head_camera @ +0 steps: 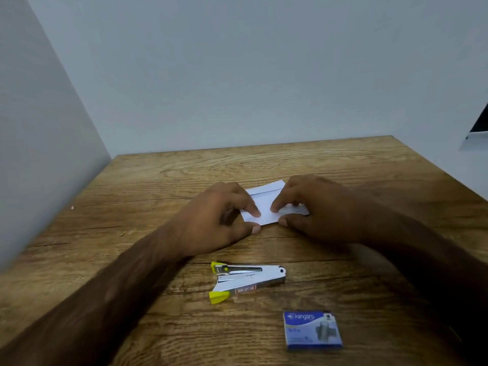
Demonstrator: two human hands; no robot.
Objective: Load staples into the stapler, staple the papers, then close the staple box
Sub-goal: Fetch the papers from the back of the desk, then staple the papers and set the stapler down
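Observation:
Small white papers [266, 200] lie on the wooden table [158, 180], stacked slightly askew. My left hand [219, 217] pinches their left edge, index finger on top and thumb at the near edge. My right hand [314, 210] grips the right side the same way and hides that part of the sheets. A metal stapler [248, 280] with yellow tips lies on its side nearer to me, its arm spread apart. A blue staple box [311, 328] lies flat at the near right; it looks closed.
Grey walls stand close at the left and behind the table. A dark object with a white edge [478, 128] shows at the far right, beyond the table's right edge.

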